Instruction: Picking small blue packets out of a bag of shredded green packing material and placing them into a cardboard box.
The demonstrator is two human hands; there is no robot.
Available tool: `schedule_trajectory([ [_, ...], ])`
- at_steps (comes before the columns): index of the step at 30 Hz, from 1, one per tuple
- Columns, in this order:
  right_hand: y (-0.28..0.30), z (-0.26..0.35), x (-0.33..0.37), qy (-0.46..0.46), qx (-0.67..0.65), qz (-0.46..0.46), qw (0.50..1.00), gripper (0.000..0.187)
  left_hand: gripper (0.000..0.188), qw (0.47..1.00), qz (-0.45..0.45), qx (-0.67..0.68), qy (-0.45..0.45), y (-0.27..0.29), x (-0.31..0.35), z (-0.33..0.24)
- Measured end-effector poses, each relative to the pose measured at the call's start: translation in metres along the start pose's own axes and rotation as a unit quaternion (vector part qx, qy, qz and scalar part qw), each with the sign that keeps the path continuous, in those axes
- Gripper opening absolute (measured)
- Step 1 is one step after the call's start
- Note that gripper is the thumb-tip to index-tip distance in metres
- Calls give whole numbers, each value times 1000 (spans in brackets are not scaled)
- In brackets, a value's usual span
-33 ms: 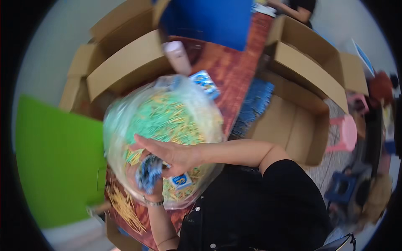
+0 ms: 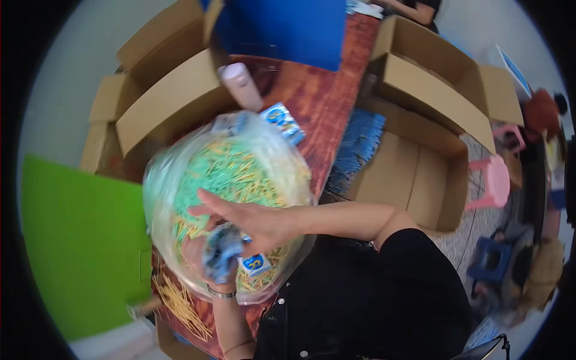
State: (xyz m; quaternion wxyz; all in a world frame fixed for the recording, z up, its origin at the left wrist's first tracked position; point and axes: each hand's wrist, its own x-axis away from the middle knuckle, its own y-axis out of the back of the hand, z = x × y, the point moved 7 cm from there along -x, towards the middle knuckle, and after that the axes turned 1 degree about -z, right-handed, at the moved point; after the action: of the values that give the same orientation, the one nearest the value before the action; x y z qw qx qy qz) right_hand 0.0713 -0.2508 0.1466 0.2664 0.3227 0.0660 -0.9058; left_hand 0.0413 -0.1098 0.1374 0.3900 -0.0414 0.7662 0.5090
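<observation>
My left hand [image 2: 193, 252], with a band at the wrist, is closed round a crumpled blue, black and white bundle [image 2: 221, 255]. Blur hides what kind of thing it is. Just above it my right hand [image 2: 255, 225] reaches across from the right, its fingers stretched and apart, with no held thing clearly visible. Both hands are over a large clear plastic bag [image 2: 159, 210] full of thin green and yellow strands [image 2: 231, 174]. A small blue and white packet [image 2: 257, 264] lies on the strands, close below my right hand.
Loose yellow strands [image 2: 183, 309] lie on the reddish table [image 2: 318, 96]. Beyond the bag are a pale bottle [image 2: 241, 87], a blue packet [image 2: 282, 123] and a blue board [image 2: 279, 30]. Cardboard boxes [image 2: 171, 99] flank the table; the right one [image 2: 414, 168] holds blue pieces [image 2: 360, 147]. A green board [image 2: 84, 240] stands left.
The whole view has shifted slightly. My hands keep nearly the same pose over the bag, with the crumpled bundle still in my left hand.
</observation>
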Motion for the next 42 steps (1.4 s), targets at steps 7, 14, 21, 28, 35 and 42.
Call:
schedule_trajectory([
  [7, 164, 0, 222, -218, 37, -315, 923, 54, 53, 953, 160, 206, -152, -124, -54, -168],
  [14, 251, -131, 520, -430, 196, -515, 715, 51, 57, 939, 247, 216, -102, -150, -37, -143],
  [21, 252, -261, 544, -509, 274, -550, 603, 54, 42, 938, 300, 173, -27, -156, -22, -125],
  [28, 254, -279, 565, -456, 243, -603, 608, 51, 39, 924, 325, 202, -13, -175, -27, -131],
  [35, 268, -268, 531, -456, 434, -528, 570, 75, 35, 909, 351, 224, -13, -187, -25, -135],
  [42, 255, -266, 534, -520, 360, -594, 496, 93, 35, 914, 343, 215, 3, -181, -25, -130],
])
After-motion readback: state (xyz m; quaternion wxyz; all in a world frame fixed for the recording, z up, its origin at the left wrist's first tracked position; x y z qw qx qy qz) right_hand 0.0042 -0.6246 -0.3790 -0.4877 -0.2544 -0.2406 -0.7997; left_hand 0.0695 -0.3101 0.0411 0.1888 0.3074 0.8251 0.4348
